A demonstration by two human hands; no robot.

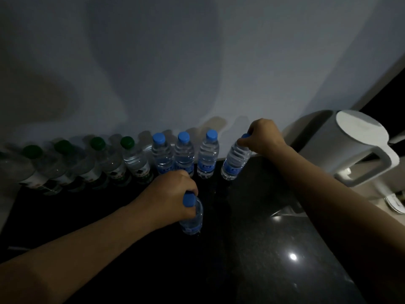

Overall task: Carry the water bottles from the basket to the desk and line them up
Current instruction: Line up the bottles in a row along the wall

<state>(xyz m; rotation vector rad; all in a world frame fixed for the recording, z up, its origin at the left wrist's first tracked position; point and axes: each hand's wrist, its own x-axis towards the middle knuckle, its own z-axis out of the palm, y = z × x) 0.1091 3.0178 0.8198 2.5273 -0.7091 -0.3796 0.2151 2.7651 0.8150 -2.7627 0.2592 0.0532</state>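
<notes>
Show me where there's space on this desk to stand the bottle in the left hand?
Bare desk lies between the bottle that the right hand grips and the kettle, and across the front, under the arms. Along the wall it is crowded: green-capped bottles and blue-capped bottles stand packed side by side.

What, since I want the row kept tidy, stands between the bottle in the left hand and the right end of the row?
The right hand grips a tilted bottle at that end, its forearm crossing the desk. Otherwise only bare desk separates the left hand, gripping the front bottle, from the row.
</notes>
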